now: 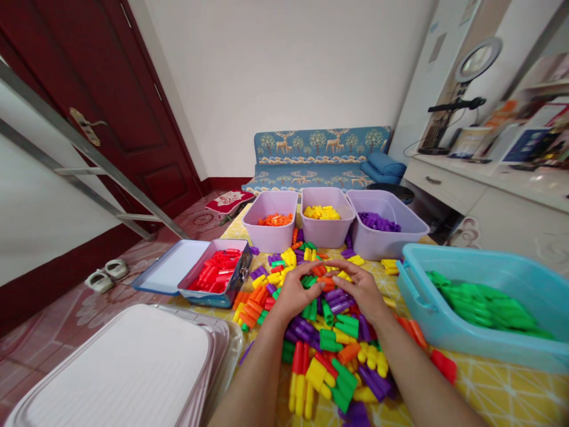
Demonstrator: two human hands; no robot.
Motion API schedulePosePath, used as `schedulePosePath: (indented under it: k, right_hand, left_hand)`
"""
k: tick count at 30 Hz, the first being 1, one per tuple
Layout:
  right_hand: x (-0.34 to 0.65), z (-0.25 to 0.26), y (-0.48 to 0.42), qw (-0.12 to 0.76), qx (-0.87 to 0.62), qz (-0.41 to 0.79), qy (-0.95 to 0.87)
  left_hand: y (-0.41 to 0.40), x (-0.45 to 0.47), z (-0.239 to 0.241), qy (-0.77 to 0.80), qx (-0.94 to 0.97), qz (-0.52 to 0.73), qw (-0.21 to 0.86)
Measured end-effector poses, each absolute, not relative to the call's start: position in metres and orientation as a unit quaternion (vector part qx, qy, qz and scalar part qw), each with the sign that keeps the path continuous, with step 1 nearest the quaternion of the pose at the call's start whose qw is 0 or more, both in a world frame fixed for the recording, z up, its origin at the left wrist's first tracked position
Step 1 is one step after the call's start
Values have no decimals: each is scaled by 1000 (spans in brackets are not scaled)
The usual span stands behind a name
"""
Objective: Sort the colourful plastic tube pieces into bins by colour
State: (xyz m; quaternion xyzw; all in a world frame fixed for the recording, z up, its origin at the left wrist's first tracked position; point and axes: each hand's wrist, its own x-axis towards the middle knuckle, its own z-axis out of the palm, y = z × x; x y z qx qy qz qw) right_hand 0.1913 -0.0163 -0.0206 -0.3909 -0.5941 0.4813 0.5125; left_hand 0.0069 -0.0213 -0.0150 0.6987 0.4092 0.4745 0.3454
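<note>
Both my hands reach into a mixed heap of plastic building blocks in red, yellow, green, purple and orange. My left hand curves in from the left, its thumb and fingertips at an orange block. From the other side, my right hand bends its fingers over the same spot, fingertips against the orange pieces. Part of these blocks is hidden behind the fingers. Green blocks lie under my left palm, and purple blocks lie between the wrists.
Lilac bins hold orange blocks, yellow blocks and purple blocks. On the right, a turquoise tub contains green blocks. An open case of red blocks stands left, behind stacked white lids.
</note>
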Motion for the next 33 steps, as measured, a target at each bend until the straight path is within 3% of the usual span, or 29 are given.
schedulePosePath:
  k: [9,14,22,33]
  right_hand:
    - [191,-18,-18,484,-405,336,-699]
    - [189,-20,-19,495,-435,346,-668]
    - [187,-23,-18,584,-434,361,-583]
    - [187,-26,-16,544,-450,346,-618]
  left_hand:
    - [-21,9,-16,432,669,501,340]
    - [-21,9,-17,424,671,510,333]
    - [-22,9,-18,429,674,507,323]
    - [-21,10,-18,425,658,526,332]
